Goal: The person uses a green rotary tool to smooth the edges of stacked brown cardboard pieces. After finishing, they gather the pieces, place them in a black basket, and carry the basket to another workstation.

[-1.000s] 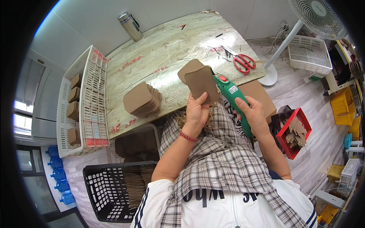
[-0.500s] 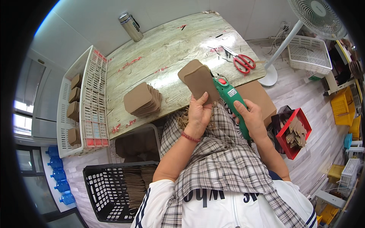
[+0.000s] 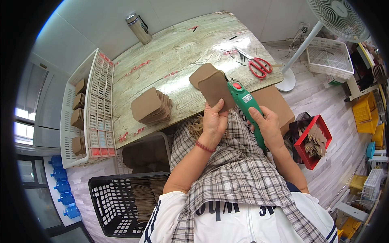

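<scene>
My left hand (image 3: pixel 214 123) is closed on the lower end of a flat brown piece with rounded corners (image 3: pixel 215 91), thumb on top. Behind it, another brown piece (image 3: pixel 198 74) shows at the table's near edge. My right hand (image 3: pixel 267 126) wraps round a green handheld power cutter (image 3: pixel 244 101) with a red button. The cutter's dark tip meets the right edge of the held piece near its upper corner. To the left, a stack of similar brown pieces (image 3: pixel 148 105) sits on the table. Trimmed strips (image 3: pixel 196 128) lie on my checked apron (image 3: pixel 239 170).
Red-handled scissors (image 3: pixel 259 67) and a steel flask (image 3: pixel 139 29) stand or lie on the table (image 3: pixel 182 44). White baskets (image 3: pixel 101 109) line its left edge. A black crate (image 3: pixel 111 206) holds more pieces at lower left. A red box (image 3: pixel 310 160) of scraps and a fan (image 3: pixel 340 16) are at right.
The held piece and the cutter's tip have shifted very slightly against each other. Both hands keep their hold, and everything else stays put.
</scene>
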A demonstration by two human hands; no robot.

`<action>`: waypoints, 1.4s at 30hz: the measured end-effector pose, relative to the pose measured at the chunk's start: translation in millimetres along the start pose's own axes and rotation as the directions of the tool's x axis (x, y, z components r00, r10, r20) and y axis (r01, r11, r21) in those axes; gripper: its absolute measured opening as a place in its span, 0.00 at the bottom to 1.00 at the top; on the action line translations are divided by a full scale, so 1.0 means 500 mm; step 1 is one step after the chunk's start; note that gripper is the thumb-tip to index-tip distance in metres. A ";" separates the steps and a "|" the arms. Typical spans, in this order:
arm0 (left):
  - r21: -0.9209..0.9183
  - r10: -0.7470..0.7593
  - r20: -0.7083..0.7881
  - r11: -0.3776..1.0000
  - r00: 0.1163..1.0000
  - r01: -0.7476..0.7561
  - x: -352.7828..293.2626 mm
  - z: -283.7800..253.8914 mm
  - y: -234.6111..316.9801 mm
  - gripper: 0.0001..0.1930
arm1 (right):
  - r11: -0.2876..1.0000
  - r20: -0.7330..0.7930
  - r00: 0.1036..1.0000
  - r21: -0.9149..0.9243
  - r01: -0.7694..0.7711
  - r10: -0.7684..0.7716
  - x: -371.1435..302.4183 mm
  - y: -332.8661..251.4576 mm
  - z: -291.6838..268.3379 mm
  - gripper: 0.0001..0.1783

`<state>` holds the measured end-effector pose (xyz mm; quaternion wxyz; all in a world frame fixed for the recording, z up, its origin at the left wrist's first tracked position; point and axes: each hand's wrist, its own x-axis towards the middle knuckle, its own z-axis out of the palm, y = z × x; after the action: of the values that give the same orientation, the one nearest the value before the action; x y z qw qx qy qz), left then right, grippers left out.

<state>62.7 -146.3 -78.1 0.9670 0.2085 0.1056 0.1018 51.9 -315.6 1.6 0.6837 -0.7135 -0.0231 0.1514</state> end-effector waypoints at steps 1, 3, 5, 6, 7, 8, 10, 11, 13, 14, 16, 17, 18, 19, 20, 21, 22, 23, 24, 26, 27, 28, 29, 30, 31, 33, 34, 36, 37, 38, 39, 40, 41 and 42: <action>0.001 -0.002 -0.008 1.000 1.000 0.002 0.001 -0.001 -0.001 0.17 | 1.000 -0.003 1.000 0.000 0.001 -0.001 0.000 0.001 0.000 0.18; 0.003 -0.001 -0.001 1.000 1.000 0.001 0.001 -0.003 -0.004 0.17 | 1.000 -0.007 1.000 0.004 0.003 -0.003 0.001 0.000 0.001 0.17; 0.014 0.002 0.019 1.000 1.000 -0.003 0.001 -0.009 -0.007 0.20 | 1.000 -0.010 1.000 0.015 0.005 -0.004 0.000 -0.003 0.003 0.17; 0.011 -0.004 0.014 1.000 1.000 0.003 0.000 -0.010 -0.009 0.20 | 1.000 -0.009 1.000 0.023 0.002 -0.002 0.000 -0.002 0.002 0.17; 0.007 -0.009 0.009 1.000 1.000 0.009 0.000 -0.010 -0.011 0.20 | 1.000 -0.009 1.000 0.032 0.000 0.000 0.001 0.001 0.002 0.17; 0.003 -0.015 0.004 1.000 1.000 0.015 0.000 -0.011 -0.012 0.21 | 0.999 -0.009 1.000 0.040 -0.002 0.002 0.002 0.002 0.001 0.17; 0.007 -0.020 0.023 1.000 1.000 0.020 0.000 -0.013 -0.011 0.21 | 0.999 -0.014 1.000 0.043 -0.005 0.006 0.001 -0.001 0.003 0.17; 0.011 -0.019 0.024 1.000 1.000 0.019 0.000 -0.013 -0.012 0.21 | 0.999 -0.016 1.000 0.045 -0.007 0.008 0.001 -0.001 0.003 0.17; 0.014 -0.019 0.024 1.000 1.000 0.019 -0.002 -0.011 -0.013 0.21 | 0.999 -0.016 1.000 0.043 -0.005 0.006 0.001 -0.001 0.002 0.17; 0.012 -0.019 0.022 1.000 1.000 0.019 -0.004 -0.010 -0.014 0.21 | 0.999 -0.016 1.000 0.042 -0.004 0.005 0.002 -0.001 0.002 0.17; 0.009 -0.021 0.017 1.000 1.000 0.021 -0.005 -0.010 -0.015 0.20 | 0.999 -0.020 1.000 0.051 -0.005 0.007 0.001 -0.002 0.002 0.17; 0.007 -0.023 0.014 1.000 1.000 0.023 -0.005 -0.012 -0.017 0.20 | 0.998 -0.022 1.000 0.055 -0.006 0.007 0.001 -0.002 0.002 0.17; 0.006 -0.026 0.011 1.000 1.000 0.025 -0.005 -0.011 -0.017 0.20 | 0.999 -0.023 1.000 0.053 -0.002 0.003 0.001 -0.003 0.002 0.17; 0.005 -0.032 0.009 0.999 0.999 0.032 -0.006 -0.010 -0.016 0.19 | 0.999 -0.023 1.000 0.050 0.002 0.000 0.000 -0.004 0.002 0.17; 0.006 -0.031 0.004 1.000 1.000 0.031 -0.007 -0.008 -0.017 0.19 | 0.999 -0.024 1.000 0.048 0.005 -0.004 0.000 -0.005 0.002 0.17; 0.008 -0.029 -0.001 1.000 1.000 0.029 -0.009 -0.006 -0.017 0.18 | 0.999 -0.024 1.000 0.042 0.006 -0.005 0.001 -0.004 0.001 0.17; 0.009 -0.026 -0.006 1.000 1.000 0.026 -0.010 -0.005 -0.017 0.18 | 0.999 -0.023 1.000 0.037 0.006 -0.005 0.002 -0.003 0.000 0.17; 0.009 -0.027 -0.005 1.000 1.000 0.027 -0.010 -0.005 -0.018 0.18 | 0.999 -0.023 1.000 0.031 0.006 -0.006 0.003 -0.003 0.000 0.17; 0.008 -0.028 -0.005 1.000 1.000 0.028 -0.011 -0.007 -0.019 0.18 | 1.000 -0.024 1.000 0.031 0.001 -0.001 0.003 -0.003 0.000 0.17; 0.005 -0.032 -0.010 0.999 0.999 0.032 -0.011 -0.009 -0.019 0.18 | 1.000 -0.026 1.000 0.030 -0.009 0.010 0.003 -0.005 0.000 0.17; 0.004 -0.036 -0.015 0.999 0.999 0.036 -0.011 -0.009 -0.019 0.18 | 0.999 -0.025 1.000 0.036 -0.006 0.007 0.004 -0.005 0.000 0.17; 0.003 -0.040 -0.020 0.999 0.999 0.040 -0.012 -0.009 -0.019 0.18 | 0.999 -0.024 1.000 0.041 -0.004 0.005 0.005 -0.004 -0.001 0.17; 0.010 -0.043 -0.018 0.999 0.999 0.044 -0.013 -0.009 -0.018 0.18 | 0.999 -0.022 1.000 0.047 -0.001 0.002 0.006 -0.003 -0.002 0.17; 0.017 -0.047 -0.016 0.999 0.999 0.047 -0.014 -0.010 -0.018 0.18 | 0.999 -0.018 1.000 0.046 -0.009 0.010 0.006 -0.004 -0.003 0.17; 0.024 -0.050 -0.015 0.998 0.999 0.050 -0.015 -0.010 -0.017 0.18 | 0.999 -0.014 1.000 0.045 -0.018 0.019 0.007 -0.005 -0.006 0.17; 0.036 -0.052 -0.002 0.998 0.999 0.052 -0.016 -0.014 -0.014 0.18 | 0.998 -0.003 1.000 0.048 -0.029 0.029 0.007 -0.004 -0.013 0.17; 0.042 -0.053 0.004 0.998 0.999 0.053 -0.016 -0.018 -0.012 0.18 | 0.998 0.004 0.999 0.050 -0.032 0.032 0.007 -0.002 -0.018 0.17; 0.101 -0.070 0.055 0.993 0.996 0.064 -0.011 -0.027 0.004 0.18 | 0.998 0.023 0.999 0.036 -0.045 0.044 0.005 -0.002 -0.030 0.17; 0.130 -0.079 0.080 0.989 0.994 0.068 -0.009 -0.033 0.014 0.17 | 0.998 0.036 0.998 0.019 -0.054 0.054 0.001 -0.008 -0.039 0.17; 0.163 -0.070 0.062 0.985 0.996 0.059 -0.008 -0.037 0.021 0.17 | 0.998 0.049 0.997 0.002 -0.064 0.063 -0.001 -0.010 -0.047 0.17; 0.215 -0.082 0.051 0.974 0.995 0.070 -0.007 -0.037 0.032 0.18 | 0.997 0.051 0.996 -0.029 -0.065 0.066 -0.002 -0.007 -0.055 0.17; 0.266 -0.094 0.039 0.961 0.995 0.081 -0.006 -0.037 0.045 0.18 | 0.997 0.062 0.996 -0.037 -0.065 0.067 -0.003 -0.007 -0.062 0.18; 0.308 -0.114 0.037 0.947 0.993 0.098 -0.005 -0.036 0.057 0.19 | 0.997 0.073 0.995 -0.045 -0.065 0.068 -0.004 -0.008 -0.069 0.18; 0.350 -0.134 0.034 0.930 0.990 0.114 -0.004 -0.033 0.071 0.19 | 0.997 0.083 0.994 -0.051 -0.065 0.069 -0.005 -0.009 -0.075 0.18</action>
<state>51.0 -108.8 -77.5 0.9221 0.3715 0.1072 0.0143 59.5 -352.4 7.4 0.6592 -0.7232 -0.0319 0.2036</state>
